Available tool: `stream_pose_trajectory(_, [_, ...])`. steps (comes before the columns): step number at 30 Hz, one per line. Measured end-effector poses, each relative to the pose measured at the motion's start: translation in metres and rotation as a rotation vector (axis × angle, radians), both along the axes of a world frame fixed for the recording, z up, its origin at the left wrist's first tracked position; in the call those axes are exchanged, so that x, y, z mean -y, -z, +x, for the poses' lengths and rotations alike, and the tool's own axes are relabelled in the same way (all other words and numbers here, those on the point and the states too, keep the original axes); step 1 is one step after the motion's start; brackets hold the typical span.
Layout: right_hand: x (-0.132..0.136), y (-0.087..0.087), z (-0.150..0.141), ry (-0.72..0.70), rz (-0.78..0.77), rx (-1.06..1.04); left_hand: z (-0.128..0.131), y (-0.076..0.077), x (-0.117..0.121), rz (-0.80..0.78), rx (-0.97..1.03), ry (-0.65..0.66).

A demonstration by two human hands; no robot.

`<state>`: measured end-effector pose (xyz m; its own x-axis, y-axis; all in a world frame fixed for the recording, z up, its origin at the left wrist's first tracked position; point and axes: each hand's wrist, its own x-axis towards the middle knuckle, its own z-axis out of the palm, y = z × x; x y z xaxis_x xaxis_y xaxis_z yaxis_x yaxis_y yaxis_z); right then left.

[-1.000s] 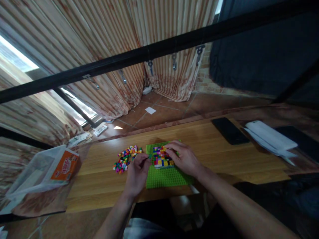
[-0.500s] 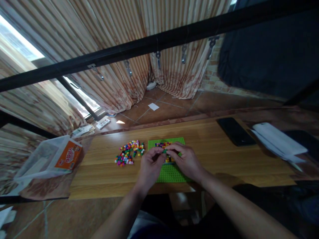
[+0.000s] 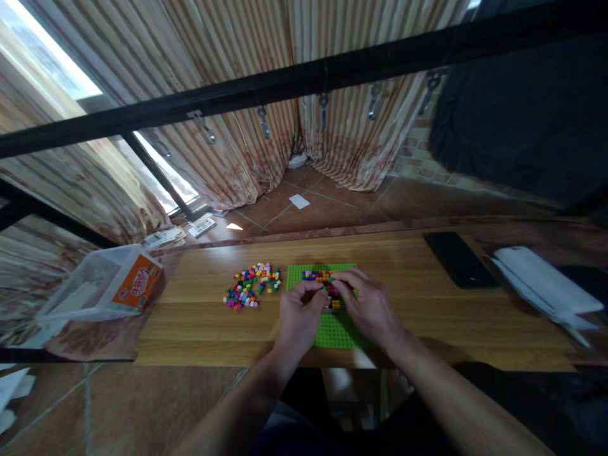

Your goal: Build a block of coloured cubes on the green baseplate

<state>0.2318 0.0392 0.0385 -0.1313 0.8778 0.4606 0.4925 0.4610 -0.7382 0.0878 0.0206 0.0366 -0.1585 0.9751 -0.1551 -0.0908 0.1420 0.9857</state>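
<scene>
My left hand [image 3: 299,311] is closed in a pinch over the green studded baseplate [image 3: 335,332], with a small green brick at its fingertips. My right hand [image 3: 373,307] is pinched too, a little to the right, and a speck of green shows at its thumb and forefinger, seemingly another small brick. Between and beneath the fingers lies a patch of small coloured bricks [image 3: 313,276] set on the baseplate, in purple, yellow, red and other colours. My fingers hide part of it.
A loose pile of small coloured bricks [image 3: 244,294] lies on the wooden table [image 3: 204,342] left of the baseplate. A clear plastic box [image 3: 85,285] with an orange label stands beyond the table's left end. A black phone [image 3: 460,259] and a white object [image 3: 541,275] lie at the right.
My fingertips, which met around a green brick, have moved apart, with green now showing at each hand. The whole view has shifted slightly, so the table things appear farther right.
</scene>
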Motion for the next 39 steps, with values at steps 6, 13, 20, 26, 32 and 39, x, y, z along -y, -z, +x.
stream_pose_trajectory(6, [-0.016,0.009,0.025,0.118,-0.154,0.096,-0.027,0.009,0.006,0.091,-0.096,-0.004])
stream_pose_trajectory(13, [-0.015,0.021,0.015,0.064,-0.166,0.197,-0.055,0.026,0.014,0.114,-0.222,-0.033])
stream_pose_trajectory(20, [-0.022,0.026,0.010,0.057,-0.201,0.106,-0.059,0.033,0.014,0.092,-0.201,-0.041])
stream_pose_trajectory(26, [-0.025,0.031,0.009,0.084,-0.294,0.003,-0.059,0.039,0.016,0.086,-0.202,-0.029])
stream_pose_trajectory(32, [-0.026,0.035,0.010,0.089,-0.353,-0.085,-0.061,0.043,0.015,0.115,-0.212,-0.042])
stream_pose_trajectory(39, [-0.033,0.049,0.014,0.066,-0.466,-0.263,-0.060,0.046,0.017,0.122,-0.211,-0.047])
